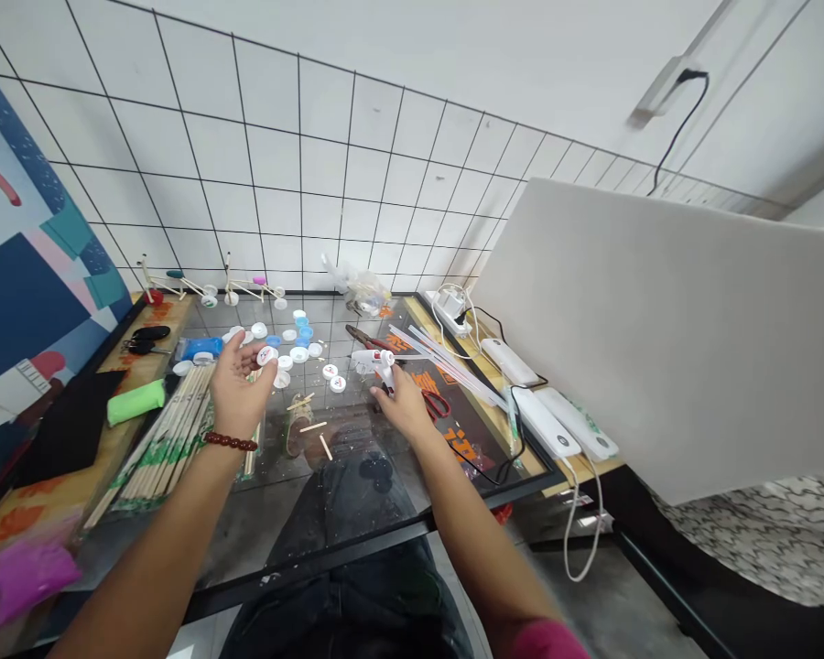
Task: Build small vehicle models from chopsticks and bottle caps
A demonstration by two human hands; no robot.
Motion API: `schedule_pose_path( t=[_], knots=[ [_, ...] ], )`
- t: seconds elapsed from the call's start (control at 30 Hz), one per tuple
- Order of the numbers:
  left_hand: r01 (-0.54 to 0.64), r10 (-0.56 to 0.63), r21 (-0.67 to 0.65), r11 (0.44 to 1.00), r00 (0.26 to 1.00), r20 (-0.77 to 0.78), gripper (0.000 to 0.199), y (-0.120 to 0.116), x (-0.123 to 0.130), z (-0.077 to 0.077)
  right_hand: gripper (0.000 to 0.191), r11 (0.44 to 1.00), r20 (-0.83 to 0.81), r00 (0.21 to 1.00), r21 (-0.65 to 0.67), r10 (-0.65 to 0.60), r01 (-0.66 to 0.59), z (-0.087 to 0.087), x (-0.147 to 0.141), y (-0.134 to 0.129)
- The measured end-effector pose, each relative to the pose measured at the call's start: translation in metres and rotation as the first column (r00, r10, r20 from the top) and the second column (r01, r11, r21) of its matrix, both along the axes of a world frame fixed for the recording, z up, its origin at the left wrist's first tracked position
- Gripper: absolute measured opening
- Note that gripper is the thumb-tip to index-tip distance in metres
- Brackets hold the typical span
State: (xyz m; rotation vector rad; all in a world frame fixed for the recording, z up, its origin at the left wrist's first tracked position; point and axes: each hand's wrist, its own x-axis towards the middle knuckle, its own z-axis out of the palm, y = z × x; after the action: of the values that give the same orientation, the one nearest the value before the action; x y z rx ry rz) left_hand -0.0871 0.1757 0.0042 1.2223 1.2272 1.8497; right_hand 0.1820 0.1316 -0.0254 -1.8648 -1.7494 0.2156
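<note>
And here I have my left hand's [237,394] fingers pinching a white cap [267,356] left of centre, my right hand's [407,405] curled round the glue gun [369,361] mid-frame, two wheeled models [231,298] seemingly built upper left, short sticks [313,427] unjoined below centre.

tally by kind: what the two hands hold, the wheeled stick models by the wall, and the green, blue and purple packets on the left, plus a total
glue gun in the right hand: 1
bottle cap in the left hand: 1
wheeled stick models: 2
green packet: 1
blue packet: 1
purple packet: 1
total: 7
</note>
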Motion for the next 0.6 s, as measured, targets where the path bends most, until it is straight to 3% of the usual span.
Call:
schedule_pose_path(
  t=[0.1, 0.17, 0.23, 0.3, 0.4, 0.6],
  knots=[
    [0.033, -0.022, -0.048, 0.998, 0.975, 0.22, 0.06, 0.001, 0.0, 0.007, 0.056, 0.998, 0.115, 0.992, 0.027, -0.058, 0.055, 0.006, -0.002, -0.019],
    [0.068, -0.028, -0.093, 0.993, 0.927, 0.374, 0.052, 0.0, -0.002, 0.013, 0.043, 0.998, 0.19, 0.98, 0.052, -0.052, 0.043, 0.013, -0.009, -0.036],
    [0.111, -0.023, -0.144, 0.983, 0.861, 0.507, 0.043, 0.0, -0.004, 0.018, 0.027, 0.994, 0.172, 0.982, 0.055, 0.082, -0.093, 0.024, -0.022, -0.047],
    [0.141, -0.008, -0.177, 0.974, 0.806, 0.592, 0.035, 0.0, -0.007, 0.021, 0.022, 0.953, 0.121, 0.946, 0.014, 0.3, -0.304, 0.036, -0.041, -0.045],
    [0.152, 0.002, -0.187, 0.971, 0.77, 0.638, 0.031, 0.0, -0.008, 0.023, 0.025, 0.874, 0.148, 0.862, -0.049, 0.486, -0.484, 0.051, -0.074, -0.013],
    [0.163, 0.014, -0.208, 0.965, 0.754, 0.656, 0.031, -0.002, 0.0, 0.019, 0.047, 0.795, 0.26, 0.752, -0.175, 0.606, -0.581, 0.048, -0.118, 0.07]
  ],
)
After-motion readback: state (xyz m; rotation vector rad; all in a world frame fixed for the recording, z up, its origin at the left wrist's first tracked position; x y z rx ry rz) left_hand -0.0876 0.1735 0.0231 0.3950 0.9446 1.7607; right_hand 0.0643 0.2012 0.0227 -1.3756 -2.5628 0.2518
